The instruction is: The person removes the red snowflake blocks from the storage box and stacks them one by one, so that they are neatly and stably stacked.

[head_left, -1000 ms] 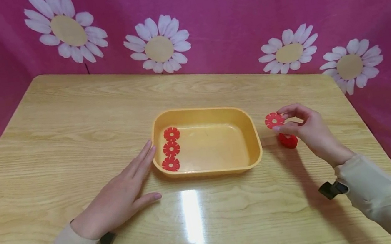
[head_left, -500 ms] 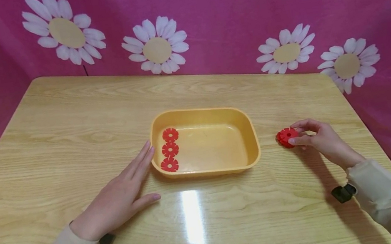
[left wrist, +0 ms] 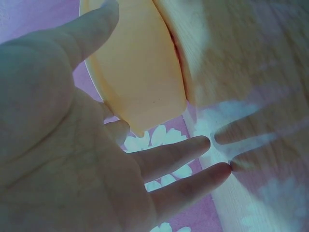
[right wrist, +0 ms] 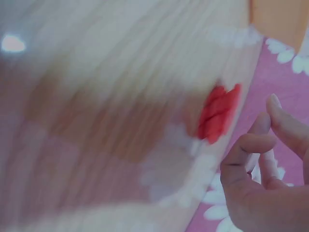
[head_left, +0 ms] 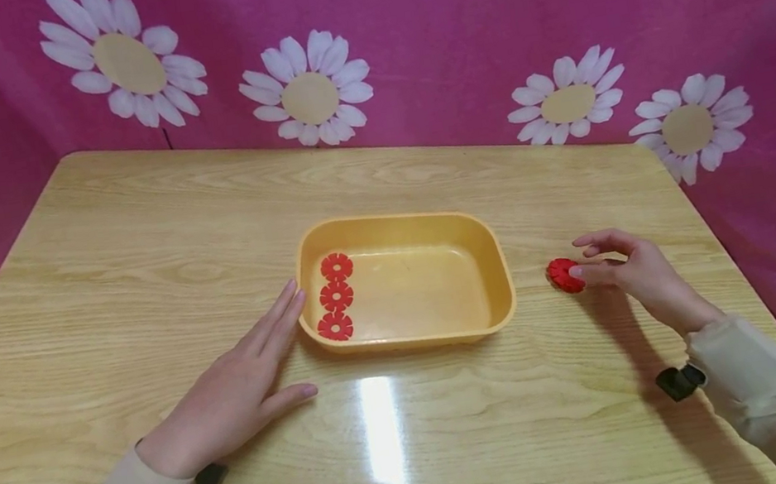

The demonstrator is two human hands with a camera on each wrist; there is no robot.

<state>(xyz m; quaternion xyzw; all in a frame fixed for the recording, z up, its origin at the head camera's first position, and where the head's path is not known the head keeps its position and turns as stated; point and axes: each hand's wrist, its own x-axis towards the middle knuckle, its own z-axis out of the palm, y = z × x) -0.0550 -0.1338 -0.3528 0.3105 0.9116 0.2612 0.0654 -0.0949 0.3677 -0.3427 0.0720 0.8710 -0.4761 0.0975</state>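
A yellow rectangular plastic tub sits mid-table in the head view. Inside, along its left end, lie three red flower-shaped slotted plastic discs in a row. My left hand rests with straight fingers touching the tub's left wall. To the right of the tub, a small stack of the same red discs lies on the table. Right beside it is my right hand, thumb tip overlapping the stack's edge in the head view. In the right wrist view the bent fingers stand apart from the stack, holding nothing.
The wood-grain table extends around the tub, with a light reflection in front. Behind and beside it hangs a magenta cloth printed with white daisies. Dark straps circle the wrists.
My right hand has brought a red disc down and rightward onto the stack, then let it go; its fingers have spread apart. The left hand stays against the tub.
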